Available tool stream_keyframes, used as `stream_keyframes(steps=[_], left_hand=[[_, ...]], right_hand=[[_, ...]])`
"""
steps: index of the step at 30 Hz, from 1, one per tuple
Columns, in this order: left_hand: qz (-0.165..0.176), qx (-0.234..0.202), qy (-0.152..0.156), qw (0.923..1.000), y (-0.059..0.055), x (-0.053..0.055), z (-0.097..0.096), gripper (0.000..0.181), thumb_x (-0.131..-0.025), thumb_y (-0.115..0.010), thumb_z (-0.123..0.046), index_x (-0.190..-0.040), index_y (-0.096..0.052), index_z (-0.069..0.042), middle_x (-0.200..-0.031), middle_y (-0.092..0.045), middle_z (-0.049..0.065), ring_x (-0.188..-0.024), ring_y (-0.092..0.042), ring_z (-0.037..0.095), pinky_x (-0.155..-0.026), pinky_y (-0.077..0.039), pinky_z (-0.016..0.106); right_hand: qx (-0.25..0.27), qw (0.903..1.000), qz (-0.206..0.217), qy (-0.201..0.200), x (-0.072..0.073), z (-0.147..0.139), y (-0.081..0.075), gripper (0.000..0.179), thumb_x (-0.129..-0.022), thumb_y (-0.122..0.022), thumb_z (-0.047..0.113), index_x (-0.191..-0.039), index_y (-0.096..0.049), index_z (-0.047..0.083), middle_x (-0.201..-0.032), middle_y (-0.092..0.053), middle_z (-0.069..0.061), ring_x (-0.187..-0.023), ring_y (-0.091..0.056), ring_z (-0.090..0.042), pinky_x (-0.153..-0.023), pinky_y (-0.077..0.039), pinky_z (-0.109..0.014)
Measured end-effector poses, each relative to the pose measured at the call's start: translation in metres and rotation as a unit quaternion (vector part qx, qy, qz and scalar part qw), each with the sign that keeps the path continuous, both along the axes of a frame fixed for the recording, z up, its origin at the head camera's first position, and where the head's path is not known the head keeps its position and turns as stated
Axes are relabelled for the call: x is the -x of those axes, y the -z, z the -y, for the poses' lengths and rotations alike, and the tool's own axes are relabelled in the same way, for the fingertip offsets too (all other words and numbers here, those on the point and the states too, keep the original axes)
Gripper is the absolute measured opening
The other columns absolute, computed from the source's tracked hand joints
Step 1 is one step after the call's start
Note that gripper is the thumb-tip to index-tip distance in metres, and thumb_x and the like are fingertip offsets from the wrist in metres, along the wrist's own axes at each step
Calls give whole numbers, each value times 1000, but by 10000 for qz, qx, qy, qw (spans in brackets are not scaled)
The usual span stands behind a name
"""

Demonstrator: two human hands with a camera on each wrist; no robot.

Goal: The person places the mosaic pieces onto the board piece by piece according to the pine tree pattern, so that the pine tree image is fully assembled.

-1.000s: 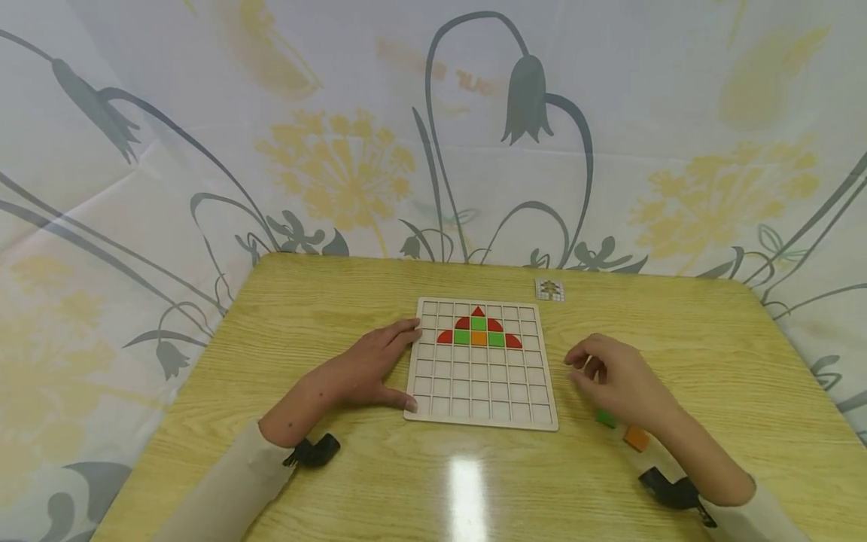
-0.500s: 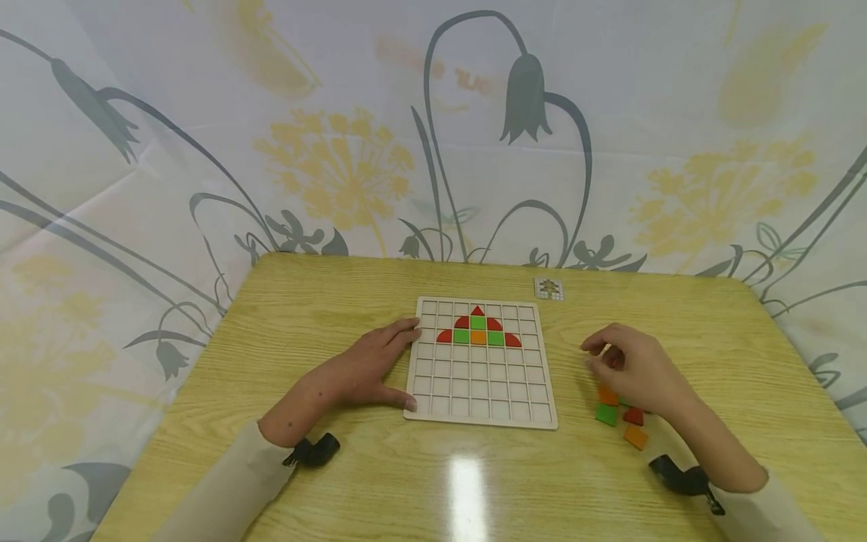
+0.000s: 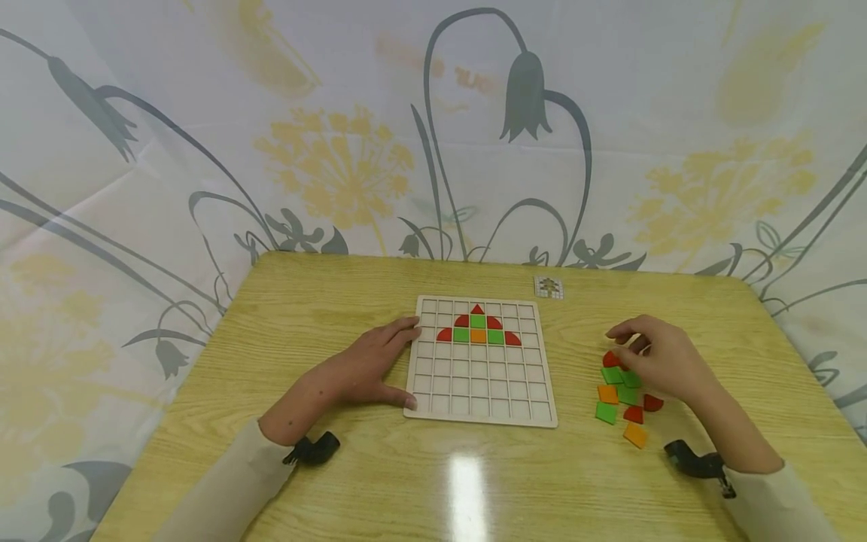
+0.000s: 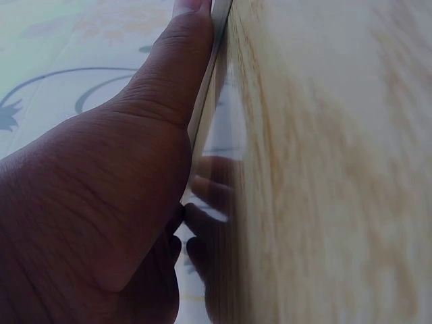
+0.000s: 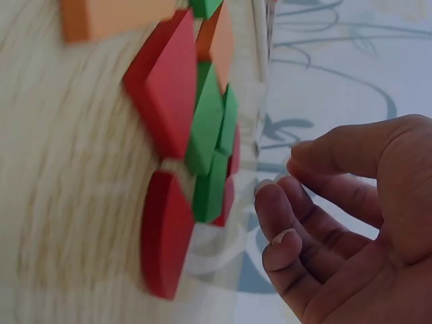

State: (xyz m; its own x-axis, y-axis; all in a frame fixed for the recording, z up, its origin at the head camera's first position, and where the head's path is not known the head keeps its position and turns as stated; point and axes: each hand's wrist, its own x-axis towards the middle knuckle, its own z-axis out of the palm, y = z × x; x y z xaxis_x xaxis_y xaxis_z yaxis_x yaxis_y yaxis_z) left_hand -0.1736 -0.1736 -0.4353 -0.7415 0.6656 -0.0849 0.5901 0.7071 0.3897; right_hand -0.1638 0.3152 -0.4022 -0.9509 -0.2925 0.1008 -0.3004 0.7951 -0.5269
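Observation:
My left hand (image 3: 355,370) rests along the left edge of a pale wooden grid board (image 3: 479,390), fingers at its upper side and thumb at the lower corner. Set in the board's upper cells are a red triangle (image 3: 477,309), red quarter-round tiles, green squares and one orange square (image 3: 478,336). To the right, my right hand (image 3: 667,363) hovers at the far end of a scatter of loose tiles, fingers loosely bent. In the right wrist view nothing lies between its thumb and fingertips; beside it are red tiles (image 5: 165,236), green tiles (image 5: 206,121) and orange tiles (image 5: 217,44).
A small pattern card (image 3: 549,287) with a tree-like figure lies behind the board's right corner. The wood-grain table (image 3: 325,293) ends at a flower-printed cloth (image 3: 379,135). Nearest the front of the loose pile is an orange tile (image 3: 635,434).
My right hand has moved right and away from the board, uncovering the loose green, orange and red tiles. My left hand and the board stay in place.

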Motion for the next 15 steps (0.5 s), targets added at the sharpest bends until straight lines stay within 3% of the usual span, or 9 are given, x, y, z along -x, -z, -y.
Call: stream_keyframes(steps=[9, 15], left_hand=[[3, -29, 5, 10000, -2, 0, 0, 120, -83, -79, -70, -169, -24, -8, -178, -14, 7, -162, -19, 31, -127, -27, 53], [-2, -8, 33, 10000, -1, 0, 0, 119, -83, -79, -70, -169, -24, -8, -177, -14, 9, -162, -20, 31, -127, -27, 54]], right_hand=[[-13, 9994, 343, -58, 10, -18, 11, 20, -101, -72, 10, -119, -75, 1, -107, -73, -13, -84, -68, -18, -68, -56, -27], [64, 9987, 284, -420, 11, -30, 14, 20, -100, -72, 7, -120, -75, 3, -112, -72, -11, -84, -65, -8, -70, -56, -27]])
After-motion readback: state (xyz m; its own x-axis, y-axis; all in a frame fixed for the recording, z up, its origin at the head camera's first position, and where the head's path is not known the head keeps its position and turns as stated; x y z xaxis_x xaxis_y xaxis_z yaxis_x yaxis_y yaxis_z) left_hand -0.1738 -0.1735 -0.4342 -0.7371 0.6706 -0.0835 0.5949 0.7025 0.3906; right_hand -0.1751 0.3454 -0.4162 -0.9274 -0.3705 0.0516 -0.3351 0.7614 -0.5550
